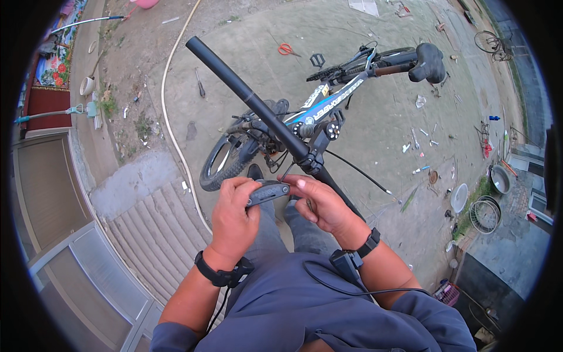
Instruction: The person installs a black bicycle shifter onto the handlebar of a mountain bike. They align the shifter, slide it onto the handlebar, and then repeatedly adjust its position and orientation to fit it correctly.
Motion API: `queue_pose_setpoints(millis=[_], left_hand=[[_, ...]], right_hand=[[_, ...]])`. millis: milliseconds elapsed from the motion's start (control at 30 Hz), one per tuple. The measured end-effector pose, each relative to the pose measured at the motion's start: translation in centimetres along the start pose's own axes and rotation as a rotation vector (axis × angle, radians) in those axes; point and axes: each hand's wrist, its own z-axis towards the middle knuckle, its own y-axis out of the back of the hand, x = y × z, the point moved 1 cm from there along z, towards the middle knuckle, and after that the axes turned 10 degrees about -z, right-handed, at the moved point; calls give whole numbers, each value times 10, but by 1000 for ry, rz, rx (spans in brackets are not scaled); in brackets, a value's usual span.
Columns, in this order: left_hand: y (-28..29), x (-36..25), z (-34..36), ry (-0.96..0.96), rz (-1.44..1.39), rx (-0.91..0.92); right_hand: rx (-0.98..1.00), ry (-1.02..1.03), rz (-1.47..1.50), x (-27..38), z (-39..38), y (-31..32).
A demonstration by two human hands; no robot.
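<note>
My left hand (234, 205) grips a dark folding hex key set (267, 193) by its body, just in front of the bicycle's handlebar. One thin key stands out from its right end, up toward the stem clamp (314, 159); whether its tip sits in a bolt I cannot tell. My right hand (322, 205) is closed at that end, thumb and fingertips at the key. The black handlebar (252, 100) runs bare from upper left to lower right, partly behind my right hand. Beyond it stands the blue, white and black bicycle frame (334, 105), with its front wheel (226, 161) at the left.
A cable (363, 176) with a loose end hangs right of the stem. Red-handled scissors (285, 49) and a screwdriver (200, 82) lie on the ground. Several tools and small parts are scattered at right, near a basin (459, 198) and a wheel rim (485, 215). A hose (166, 100) runs along the left.
</note>
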Motion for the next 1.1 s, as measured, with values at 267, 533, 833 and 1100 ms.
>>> queue_pose_setpoints(millis=[267, 533, 833, 1100], left_hand=[[-1, -14, -3, -81, -50, 12], [-5, 5, -32, 1099, -1635, 380], [-11, 5, -27, 1029, -1332, 153], [3, -9, -2, 158, 22, 24]], right_hand=[[70, -36, -29, 3, 6, -10], [117, -63, 168, -11, 25, -2], [149, 11, 163, -8, 26, -4], [140, 42, 83, -4, 14, -4]])
